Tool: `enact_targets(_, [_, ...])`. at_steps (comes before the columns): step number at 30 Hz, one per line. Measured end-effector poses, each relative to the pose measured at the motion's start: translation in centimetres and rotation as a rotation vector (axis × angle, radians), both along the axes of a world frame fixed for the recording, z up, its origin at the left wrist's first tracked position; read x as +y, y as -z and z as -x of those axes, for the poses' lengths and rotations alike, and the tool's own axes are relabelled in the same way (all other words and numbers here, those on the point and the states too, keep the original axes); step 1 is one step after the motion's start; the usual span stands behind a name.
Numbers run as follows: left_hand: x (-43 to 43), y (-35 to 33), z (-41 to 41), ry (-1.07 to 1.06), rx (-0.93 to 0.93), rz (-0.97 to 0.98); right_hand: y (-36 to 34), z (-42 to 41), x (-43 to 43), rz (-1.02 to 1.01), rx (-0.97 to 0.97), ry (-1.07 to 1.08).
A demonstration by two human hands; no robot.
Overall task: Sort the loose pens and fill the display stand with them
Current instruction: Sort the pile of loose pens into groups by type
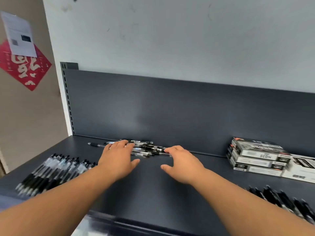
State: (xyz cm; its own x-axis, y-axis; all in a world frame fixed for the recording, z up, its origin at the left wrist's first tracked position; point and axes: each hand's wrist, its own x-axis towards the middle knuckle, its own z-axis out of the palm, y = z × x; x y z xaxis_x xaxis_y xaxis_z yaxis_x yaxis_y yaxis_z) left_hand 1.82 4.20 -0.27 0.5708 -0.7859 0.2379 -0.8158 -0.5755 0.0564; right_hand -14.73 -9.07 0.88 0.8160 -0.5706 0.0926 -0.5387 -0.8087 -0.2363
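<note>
A pale wall [170, 40] fills the upper part of the view. Under it stands the dark back panel [187, 108] of a dark shelf [153, 193], and all the things lie on this shelf.

On the left wall hangs a red decoration [25, 68] with a white paper [18, 33] partly over it.

At the left of the shelf a row of pens [51, 172] lies side by side, black ends toward the front. At the right front a second row of pens [286, 200], mostly black, lies partly behind the right forearm.

At the right back a stack of boxes [255, 155] stands closed, so the contents cannot be seen. A flat printed box [303, 169] lies just beside it.

The loose pens [146, 149] are in a small pile at the back, close to the panel, between the two hands.

The left hand [117, 159] rests on the left part of the pile, its grip spread, fingers straight and thumb apart. The right hand [182, 164] is at the right end of the pile, fingers bent down toward the pens; its grip is also spread, the thumb wide away.

One single pen [93, 144] lies left of the pile.
</note>
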Motion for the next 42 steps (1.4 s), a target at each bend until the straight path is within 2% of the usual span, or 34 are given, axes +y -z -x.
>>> enact_targets(9, [-0.9, 0.6, -9.0, 0.126, 0.050, -0.073, 1.3, -8.2, 1.0, -0.054, 0.022, 0.064])
enact_targets(14, [-3.2, 1.2, -10.5, 0.198, 0.138, -0.148, 2.5, -10.2, 0.0, -0.048, 0.012, 0.079])
enact_targets(20, [-4.6, 2.0, -10.9, 0.255, 0.293, -0.118, 2.7, -10.9, -1.4, -0.034, 0.085, 0.088])
enact_targets(28, [-4.6, 2.3, -10.6, 0.318, 0.267, -0.171, 1.9, -10.0, -1.9, 0.042, 0.198, 0.052])
enact_targets(39, [-4.2, 1.7, -9.3, 0.257, 0.175, -0.018, 1.9, -9.6, -2.0, 0.097, 0.000, 0.009])
enact_targets(42, [-4.0, 1.2, -9.1, 0.284, 0.156, -0.025, 1.7, -10.0, -1.6, 0.088, 0.023, -0.048])
